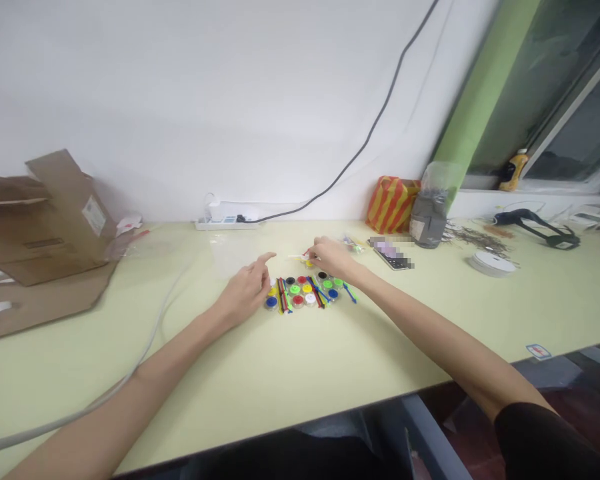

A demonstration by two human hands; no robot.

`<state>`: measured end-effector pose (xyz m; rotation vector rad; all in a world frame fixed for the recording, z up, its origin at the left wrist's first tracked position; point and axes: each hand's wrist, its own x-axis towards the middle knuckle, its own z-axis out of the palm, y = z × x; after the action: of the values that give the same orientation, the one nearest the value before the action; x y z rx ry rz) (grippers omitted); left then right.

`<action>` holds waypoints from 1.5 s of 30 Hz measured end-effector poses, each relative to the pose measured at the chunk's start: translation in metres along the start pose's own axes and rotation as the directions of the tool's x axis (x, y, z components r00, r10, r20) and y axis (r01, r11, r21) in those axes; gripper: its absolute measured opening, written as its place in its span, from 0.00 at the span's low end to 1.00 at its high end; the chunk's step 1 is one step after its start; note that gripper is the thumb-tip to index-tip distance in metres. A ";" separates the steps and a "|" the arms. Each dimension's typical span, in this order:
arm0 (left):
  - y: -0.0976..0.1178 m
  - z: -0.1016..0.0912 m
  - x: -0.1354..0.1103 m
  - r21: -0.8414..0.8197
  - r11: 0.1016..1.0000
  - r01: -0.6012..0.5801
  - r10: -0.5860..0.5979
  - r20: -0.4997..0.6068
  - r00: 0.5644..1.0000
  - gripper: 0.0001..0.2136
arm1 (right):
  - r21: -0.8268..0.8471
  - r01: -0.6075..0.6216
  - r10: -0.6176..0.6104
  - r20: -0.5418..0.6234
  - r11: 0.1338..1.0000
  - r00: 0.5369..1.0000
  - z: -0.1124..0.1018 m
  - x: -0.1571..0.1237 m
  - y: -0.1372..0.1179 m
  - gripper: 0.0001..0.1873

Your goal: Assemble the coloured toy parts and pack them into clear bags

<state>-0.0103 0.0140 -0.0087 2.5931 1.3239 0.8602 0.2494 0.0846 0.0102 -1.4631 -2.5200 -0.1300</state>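
My left hand [250, 285] rests beside the left end of a cluster of small round pieces, its index finger stretched out and the other fingers partly curled. Close to it lie a blue-centred round piece [271, 303] and a yellow one [273, 291]. My right hand [330, 257] is closed in a pinch behind the cluster, with a thin white stick [296, 257] at its fingertips. A bit of red shows there, and a yellow-centred round piece [309, 264] is just below. Coloured arrow-shaped sticks [284, 297] lie between the round pieces; a blue arrow [350, 293] lies at the right.
A cardboard box [40, 227] stands at the left, with a pale cable [155, 327] crossing the table. A power strip [225, 225] lies by the wall. Towards the right are a phone [393, 255], a striped bag [393, 203], a grey bag [429, 217] and a white roll [491, 263].
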 end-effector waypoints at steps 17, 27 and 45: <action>0.008 -0.003 0.000 -0.003 0.998 0.055 -0.055 -0.058 0.997 0.13 | 0.565 0.163 -0.029 -0.239 0.809 0.971 -0.015 0.015 -0.036 0.06; 0.027 -0.002 -0.002 -0.021 0.997 -0.071 0.068 -0.114 0.991 0.11 | 0.891 0.142 0.071 -0.191 0.432 0.979 -0.021 -0.044 -0.074 0.13; 0.051 -0.010 -0.007 -0.129 0.988 -0.087 0.086 -0.010 0.996 0.13 | 0.992 0.112 -0.205 -0.099 0.053 0.974 -0.033 -0.071 -0.075 0.16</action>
<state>0.0173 -0.0241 0.0139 2.5658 1.1237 0.9318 0.2230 -0.0197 0.0276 -0.4904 -1.8102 1.4160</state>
